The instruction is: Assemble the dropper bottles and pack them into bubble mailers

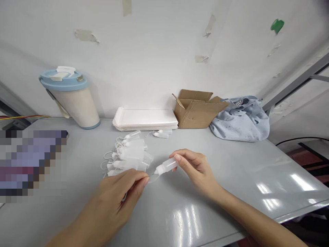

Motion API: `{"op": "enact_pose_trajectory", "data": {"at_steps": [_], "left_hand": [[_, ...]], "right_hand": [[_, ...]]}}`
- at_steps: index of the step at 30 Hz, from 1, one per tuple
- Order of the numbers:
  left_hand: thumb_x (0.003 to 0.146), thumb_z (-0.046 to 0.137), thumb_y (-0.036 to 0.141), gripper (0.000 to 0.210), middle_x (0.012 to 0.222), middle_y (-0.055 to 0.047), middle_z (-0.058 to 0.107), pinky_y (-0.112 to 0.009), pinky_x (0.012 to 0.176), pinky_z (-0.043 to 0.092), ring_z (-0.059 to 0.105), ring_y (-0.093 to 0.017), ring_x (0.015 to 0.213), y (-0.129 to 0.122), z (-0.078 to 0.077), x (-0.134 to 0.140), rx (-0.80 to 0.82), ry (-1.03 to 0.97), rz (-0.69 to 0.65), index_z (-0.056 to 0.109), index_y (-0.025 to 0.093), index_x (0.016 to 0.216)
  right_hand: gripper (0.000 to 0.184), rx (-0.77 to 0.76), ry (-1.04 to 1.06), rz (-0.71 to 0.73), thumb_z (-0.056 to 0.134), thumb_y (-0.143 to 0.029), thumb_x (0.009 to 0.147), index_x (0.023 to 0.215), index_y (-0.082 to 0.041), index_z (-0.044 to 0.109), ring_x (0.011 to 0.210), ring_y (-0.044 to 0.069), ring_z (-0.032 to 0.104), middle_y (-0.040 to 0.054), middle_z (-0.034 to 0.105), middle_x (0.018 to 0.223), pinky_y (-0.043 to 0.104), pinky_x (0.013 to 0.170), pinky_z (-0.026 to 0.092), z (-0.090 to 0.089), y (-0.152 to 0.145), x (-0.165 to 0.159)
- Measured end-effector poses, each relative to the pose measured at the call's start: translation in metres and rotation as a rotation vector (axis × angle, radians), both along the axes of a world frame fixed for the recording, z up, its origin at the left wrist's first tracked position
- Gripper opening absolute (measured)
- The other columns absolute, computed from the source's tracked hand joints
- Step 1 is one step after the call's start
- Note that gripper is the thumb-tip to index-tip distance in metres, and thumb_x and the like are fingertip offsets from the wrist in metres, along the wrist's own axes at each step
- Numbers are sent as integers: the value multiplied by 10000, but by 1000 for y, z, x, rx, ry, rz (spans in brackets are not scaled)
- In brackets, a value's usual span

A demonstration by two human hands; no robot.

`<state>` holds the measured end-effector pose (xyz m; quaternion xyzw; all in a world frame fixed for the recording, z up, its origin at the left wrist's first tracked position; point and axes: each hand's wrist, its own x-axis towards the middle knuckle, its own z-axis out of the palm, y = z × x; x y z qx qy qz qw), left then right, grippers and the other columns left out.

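Observation:
My right hand (195, 168) pinches the base of a small translucent plastic squeeze bottle (167, 166) between thumb and fingers. The bottle is tilted, its white cap end pointing left and down. My left hand (123, 192) is closed, thumb against forefinger, on a thin pale strand (153, 178) that curves from the bottle's cap. Whether the strand is a cord or a flexible strap I cannot tell. Beyond my left hand lies a pile of similar bottles (131, 152) with looped white strands. Farther back are a few more small bottles (162, 133).
Along the wall stand a blue-lidded tumbler (77, 103), a stack of white flat packages (146, 118), an open cardboard box (196, 115) and a crumpled light-blue cloth (241, 120). A pixelated device-like object (33, 161) lies at the left of the grey table (218, 219).

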<state>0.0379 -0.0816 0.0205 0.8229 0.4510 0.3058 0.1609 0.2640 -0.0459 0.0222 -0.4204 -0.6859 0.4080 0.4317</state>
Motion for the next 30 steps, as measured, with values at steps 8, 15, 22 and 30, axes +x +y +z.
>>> {"op": "enact_pose_trajectory", "data": {"at_steps": [8, 15, 22, 30], "left_hand": [[953, 425, 285, 164, 746, 49, 695, -190, 480, 435, 633, -112, 572, -2, 1, 2, -4, 7, -3, 584, 248, 931], [955, 426, 263, 161, 647, 77, 642, -184, 475, 410, 599, -96, 514, -1, 1, 2, 5, -1, 12, 569, 250, 883], [966, 405, 253, 153, 620, 87, 598, -183, 485, 412, 593, -93, 505, -2, -3, 2, 9, -3, -20, 534, 253, 883], [971, 423, 271, 128, 754, 70, 703, -182, 523, 453, 663, -111, 599, -3, -3, 4, 63, 18, 35, 545, 267, 934]], "right_hand": [[234, -9, 2, 9, 511, -330, 936, 849, -184, 671, 660, 135, 622, 1, 652, 672, 257, 644, 472, -1, -1, -2], [226, 15, -22, 34, 506, -306, 937, 823, -187, 661, 649, 131, 614, -4, 643, 662, 251, 633, 466, 1, -1, -2], [221, 34, -69, 94, 506, -295, 944, 860, -182, 678, 667, 131, 617, 9, 653, 697, 244, 617, 459, -1, -5, -4], [215, 110, -72, 49, 509, -291, 941, 856, -193, 680, 661, 138, 626, 10, 661, 700, 261, 628, 484, 6, -4, 0]]}}
